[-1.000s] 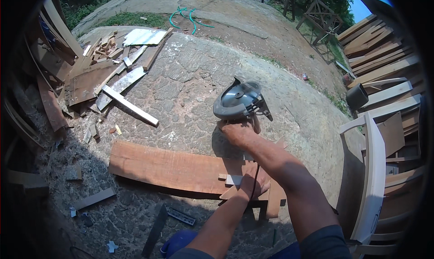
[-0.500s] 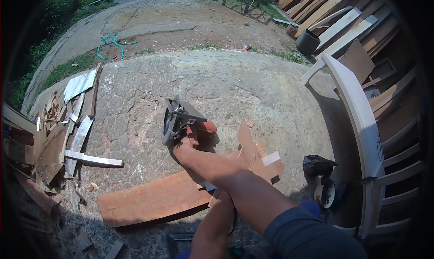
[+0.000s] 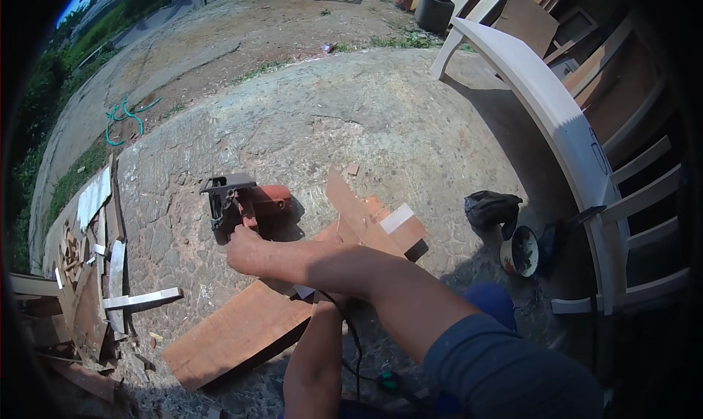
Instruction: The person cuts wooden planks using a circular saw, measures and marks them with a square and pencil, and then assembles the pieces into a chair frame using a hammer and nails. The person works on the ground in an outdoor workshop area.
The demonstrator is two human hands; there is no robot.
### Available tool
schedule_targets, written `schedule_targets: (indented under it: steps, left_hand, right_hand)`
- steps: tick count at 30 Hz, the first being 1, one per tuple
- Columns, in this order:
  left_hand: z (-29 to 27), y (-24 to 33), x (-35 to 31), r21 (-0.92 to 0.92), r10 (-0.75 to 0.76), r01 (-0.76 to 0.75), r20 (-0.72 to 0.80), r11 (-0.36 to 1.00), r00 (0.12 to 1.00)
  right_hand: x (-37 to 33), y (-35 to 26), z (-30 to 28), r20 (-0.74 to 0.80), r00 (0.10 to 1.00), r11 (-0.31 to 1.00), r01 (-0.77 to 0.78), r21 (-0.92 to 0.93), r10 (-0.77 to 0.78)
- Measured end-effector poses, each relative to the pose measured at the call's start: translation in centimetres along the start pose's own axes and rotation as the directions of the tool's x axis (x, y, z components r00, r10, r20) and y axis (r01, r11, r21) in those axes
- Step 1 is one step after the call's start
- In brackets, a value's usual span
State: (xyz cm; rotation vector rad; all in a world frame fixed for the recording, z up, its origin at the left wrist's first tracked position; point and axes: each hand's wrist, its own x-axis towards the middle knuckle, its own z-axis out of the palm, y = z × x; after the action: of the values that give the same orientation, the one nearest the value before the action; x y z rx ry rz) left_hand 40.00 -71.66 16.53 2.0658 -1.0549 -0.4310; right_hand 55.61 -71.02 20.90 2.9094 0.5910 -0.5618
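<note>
My right hand (image 3: 245,249) is closed round the handle of a circular saw (image 3: 269,201) with a red motor body and a dark metal base. The saw is beyond a wide reddish-brown plank (image 3: 238,330), close to the concrete. From the lower edge my left forearm (image 3: 315,360) reaches up to the plank and passes under my right forearm, which hides most of the left hand; its grip does not show. Thinner brown board pieces (image 3: 362,218) lie across the plank's far end, with a small pale block (image 3: 397,218) among them.
Wood offcuts (image 3: 91,272) are heaped at the left. A long pale curved wooden frame (image 3: 531,82) stands at the right. Near it are a black plastic bag (image 3: 492,208) and a round bowl (image 3: 521,251). A dark cord (image 3: 357,342) runs beside my left forearm.
My view has turned, shifting the scene. The saw, still in my right hand, has tilted so its base faces differently. My left arm stays by the plank under the right one.
</note>
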Motion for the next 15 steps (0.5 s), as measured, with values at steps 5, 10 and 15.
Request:
schedule_targets:
  steps: [5, 10, 15]
  left_hand:
    - [-0.7, -2.1, -0.1, -0.017, 0.128, -0.128, -0.022, 0.992, 0.992]
    - [-3.5, 4.0, 0.5, -0.322, 0.07, -0.054, 0.04, 0.945, 0.997]
    - [-4.5, 1.0, 0.4, -0.247, -0.04, 0.072, 0.13, 0.966, 0.991]
  right_hand:
    - [-15.6, 4.5, -2.6, -0.508, 0.849, 0.881, 0.122, 0.458, 0.147]
    - [-30.2, 11.1, 15.3, -0.143, 0.164, 0.209, -0.529, 0.823, 0.976]
    - [-33.5, 3.6, 22.0, 0.219, 0.128, -0.127, -0.505, 0.854, 0.967]
